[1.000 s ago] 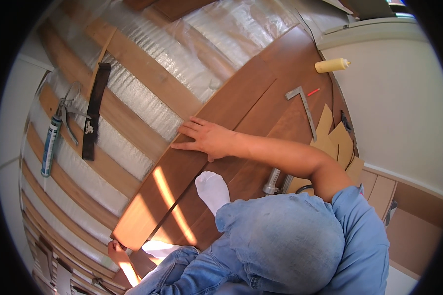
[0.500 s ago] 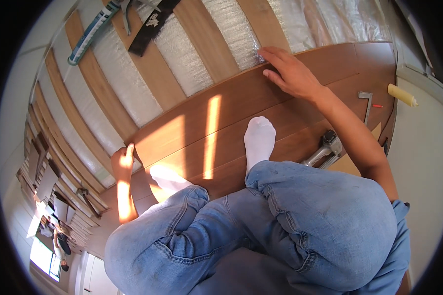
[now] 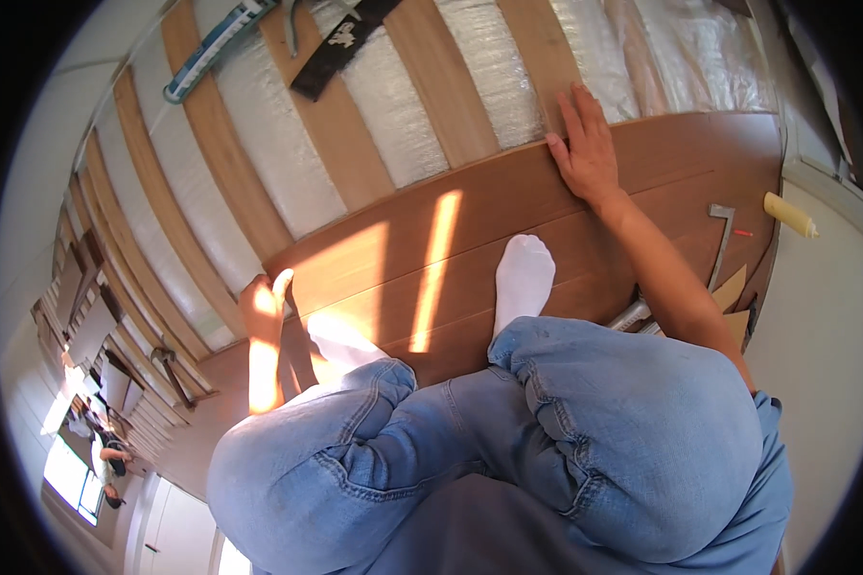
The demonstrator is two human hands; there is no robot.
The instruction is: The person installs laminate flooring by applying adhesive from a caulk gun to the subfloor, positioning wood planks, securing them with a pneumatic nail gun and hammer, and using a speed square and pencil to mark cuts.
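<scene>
Brown wooden floor boards [image 3: 677, 163] lie beneath my white-socked feet, with patches of sunlight on them. My left hand [image 3: 267, 299] grips the left end of the outermost board, thumb up at its corner. My right hand [image 3: 590, 149] lies on that board's far edge with fingers apart, reaching toward the light wooden battens [image 3: 434, 77] on silvery sheeting. Near my right arm are a metal square [image 3: 724, 235], a red pencil [image 3: 743, 233], pieces of cardboard [image 3: 731, 286] and a partly hidden metal tool [image 3: 631, 312].
Past the boards lie a caulking gun with tube [image 3: 204, 62] and a dark flat bar [image 3: 331, 57]. A cream bottle [image 3: 786, 216] is at the right by the wall. At the left are a hammer [image 3: 171, 369], loose planks [image 3: 77, 287] and another person [image 3: 110, 460] near a window.
The view has swung, bringing both legs and the far room into sight. My right hand has shifted rightward along the board edge; my left hand remains at the board's left end.
</scene>
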